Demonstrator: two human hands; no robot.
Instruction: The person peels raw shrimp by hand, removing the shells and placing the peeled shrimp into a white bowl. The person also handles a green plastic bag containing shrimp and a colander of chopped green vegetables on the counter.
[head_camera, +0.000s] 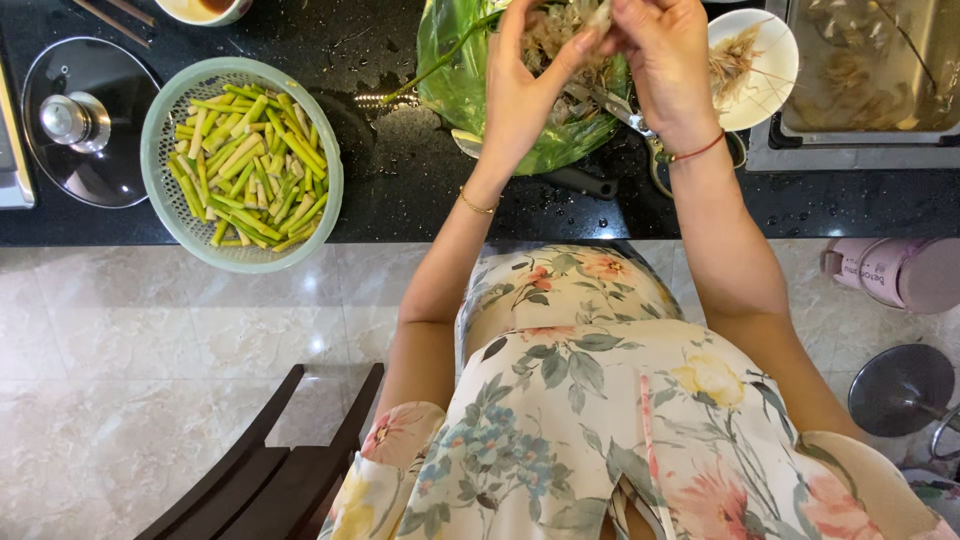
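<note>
- Fingertips of both hands meet at the top edge of the view, pinching one small pale shrimp (600, 14); it is too small and too cropped to tell which way its long axis runs.
- Left hand (525, 85) reaches up with fingers curled toward the shrimp, thumb and forefinger closed on it; a thin gold bracelet circles the wrist.
- Right hand (665, 60) bends in from the other side, fingers closed on the same shrimp; a red cord sits on its wrist.
- Directly beneath the hands lies a glossy, crumpled green plastic bag (450, 70) holding a heap of pale, whiskery shrimp.
- Metal scissors (625, 115) lie under the right wrist, blades angled toward the bag, on the wet black stone counter (400, 170).
- Just right of the right hand, a round white plate (770, 90) carries thin shrimp scraps; beyond it a steel sink (870, 70).
- Well left of the left hand, a round pale-green perforated colander (160, 130) holds short cut green stems lying in mixed directions.
- Farther left, a round glass lid (85, 120) with a metal knob.
</note>
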